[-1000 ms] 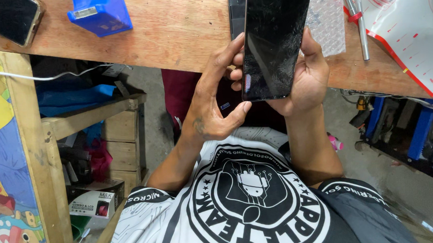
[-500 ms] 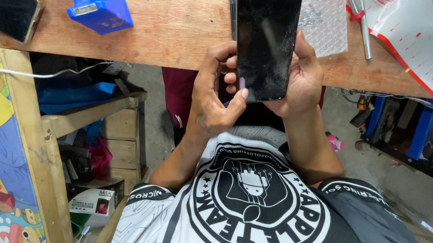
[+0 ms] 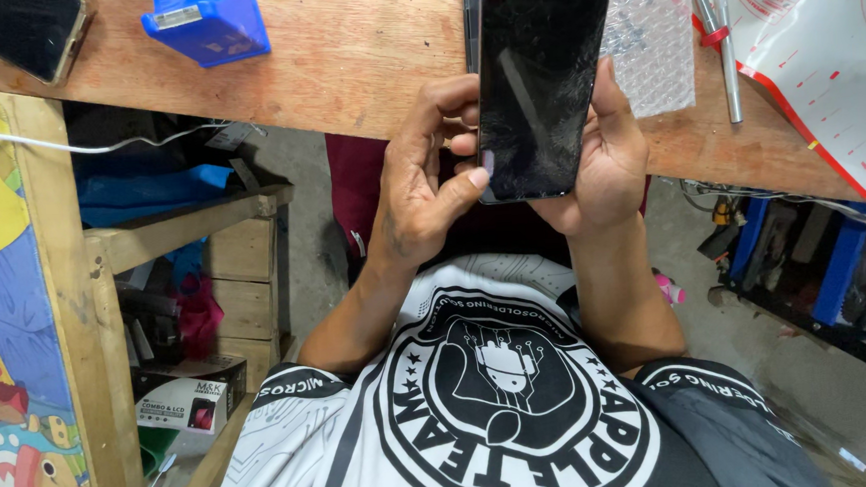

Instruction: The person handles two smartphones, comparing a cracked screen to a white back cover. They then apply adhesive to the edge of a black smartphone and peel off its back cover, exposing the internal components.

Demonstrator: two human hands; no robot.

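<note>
While both hands curl closed around it, left hand (image 3: pixel 420 189) and right hand (image 3: pixel 603 163) grip the black phone (image 3: pixel 542 66).

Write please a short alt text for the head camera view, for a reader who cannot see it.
Two bare hands hold a black phone with a scratched, dark screen above a wooden workbench: the left hand presses its thumb on the lower edge, the right hand cradles it from behind. A blue box lies further left.

A worn wooden workbench (image 3: pixel 342 59) spans the top. Below, rough wooden shelves (image 3: pixel 191 223) stand on grey concrete floor (image 3: pixel 843 389).
</note>
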